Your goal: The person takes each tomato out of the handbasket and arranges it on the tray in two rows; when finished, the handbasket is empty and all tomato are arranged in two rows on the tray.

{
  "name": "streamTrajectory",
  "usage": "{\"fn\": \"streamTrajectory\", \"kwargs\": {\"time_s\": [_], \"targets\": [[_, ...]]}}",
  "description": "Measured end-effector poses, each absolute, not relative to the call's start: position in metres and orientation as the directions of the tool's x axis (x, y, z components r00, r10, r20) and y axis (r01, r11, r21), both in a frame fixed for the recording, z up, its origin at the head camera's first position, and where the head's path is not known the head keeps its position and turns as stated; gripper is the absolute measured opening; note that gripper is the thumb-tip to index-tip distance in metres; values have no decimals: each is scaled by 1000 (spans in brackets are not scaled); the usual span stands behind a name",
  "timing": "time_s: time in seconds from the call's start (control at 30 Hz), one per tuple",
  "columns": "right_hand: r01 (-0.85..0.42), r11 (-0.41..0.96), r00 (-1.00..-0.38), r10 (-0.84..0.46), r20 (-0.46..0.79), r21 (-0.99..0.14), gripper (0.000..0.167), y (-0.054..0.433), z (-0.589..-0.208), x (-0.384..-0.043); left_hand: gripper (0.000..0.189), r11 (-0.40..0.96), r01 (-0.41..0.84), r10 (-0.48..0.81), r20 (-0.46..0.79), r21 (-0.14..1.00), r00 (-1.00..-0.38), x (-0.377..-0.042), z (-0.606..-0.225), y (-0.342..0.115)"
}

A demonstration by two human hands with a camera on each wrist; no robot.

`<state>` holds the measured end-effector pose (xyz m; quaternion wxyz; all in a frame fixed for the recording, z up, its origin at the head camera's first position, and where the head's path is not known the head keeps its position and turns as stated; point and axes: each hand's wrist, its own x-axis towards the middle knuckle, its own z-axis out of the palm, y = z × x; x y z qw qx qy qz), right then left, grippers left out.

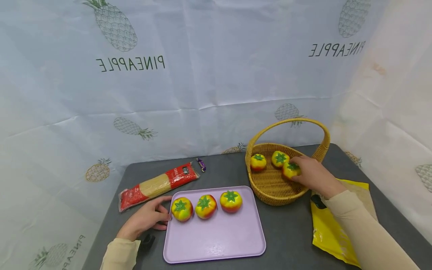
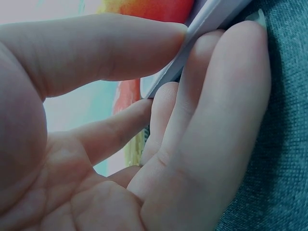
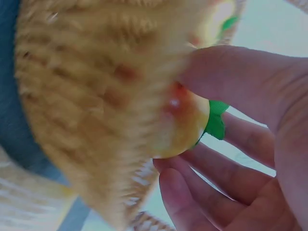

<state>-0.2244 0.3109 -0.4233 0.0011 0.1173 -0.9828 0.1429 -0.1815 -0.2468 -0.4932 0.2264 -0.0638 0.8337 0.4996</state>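
Observation:
My right hand (image 1: pixel 312 174) reaches into the wicker basket (image 1: pixel 275 200) and grips a yellow-red toy persimmon (image 1: pixel 289 171) with a green leafy top. In the right wrist view, thumb and fingers close round this persimmon (image 3: pixel 185 125), partly hidden by the basket wall (image 3: pixel 82 96). Two more persimmons, one at the left wall (image 1: pixel 258 162) and one at the back (image 1: pixel 280 159), lie in the basket. At the left edge of the lilac tray (image 1: pixel 216 240), my left hand (image 1: pixel 148 217) pinches the rim (image 2: pixel 168 72). Three persimmons (image 1: pixel 206 206) stand in a row on the tray.
A red-ended pack of noodles (image 1: pixel 156 185) lies behind the left hand, with a small purple-wrapped sweet (image 1: pixel 201 165) near its end. Under the right forearm is a yellow bag (image 1: pixel 332 232). The basket's tall handle (image 1: pixel 287 122) arches over it. A printed cloth hangs behind.

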Motion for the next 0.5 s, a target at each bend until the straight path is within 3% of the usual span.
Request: {"fn": "streamTrajectory", "kwargs": {"time_s": [0.5], "targets": [[-377,866,-925,-332,187,-329,59,224,-388,-173,73,464,-297,171,-414,834,-894,-181,-492,-248]]}}
